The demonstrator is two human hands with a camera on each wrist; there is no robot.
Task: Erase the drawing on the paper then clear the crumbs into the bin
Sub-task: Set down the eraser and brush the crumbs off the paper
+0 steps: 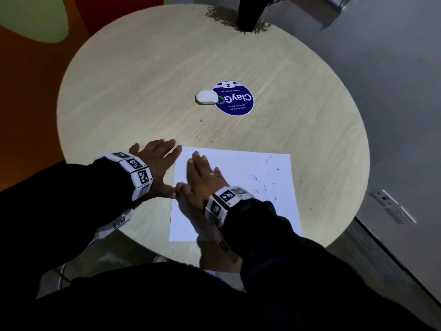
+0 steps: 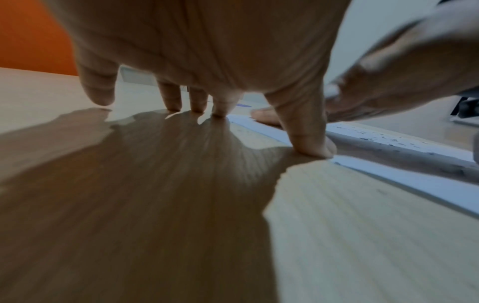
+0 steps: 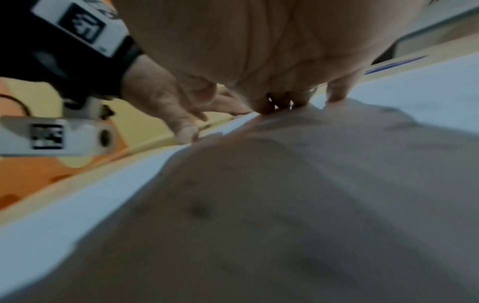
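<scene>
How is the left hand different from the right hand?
The left hand lies on the bare table, beside the paper; the right hand lies on the paper. The left hand's fingers are spread; the right hand's are close together. Both are flat, hold nothing and wear marker bands.

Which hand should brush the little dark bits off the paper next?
Probably the right hand. It already lies flat on the white sheet of paper, and the dark eraser crumbs are scattered just beside it. The left hand rests on the round wooden table at the paper's left edge, farther away.
</scene>
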